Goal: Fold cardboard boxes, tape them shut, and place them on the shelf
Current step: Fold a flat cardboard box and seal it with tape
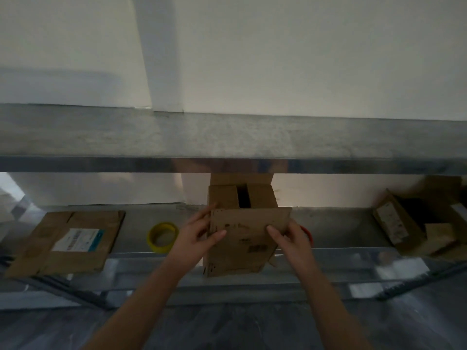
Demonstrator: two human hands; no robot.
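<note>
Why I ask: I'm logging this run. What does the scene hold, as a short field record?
box: held at the shelf front, top flaps gapped
left hand: holds its near flap
right hand: holds its near flap
yellow tape roll: on shelf, left of box
red roll: partly behind right hand
flat cardboard: shelf's left, labelled
open box: shelf's right

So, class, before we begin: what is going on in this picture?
A person stands at a metal shelf and holds a cardboard box with both hands, the left hand and right hand each with a thumb on its near face. A dark gap shows between the box's top flaps. A yellow tape roll lies left of the hands, a flattened carton further left, and an open box at the right.
</note>
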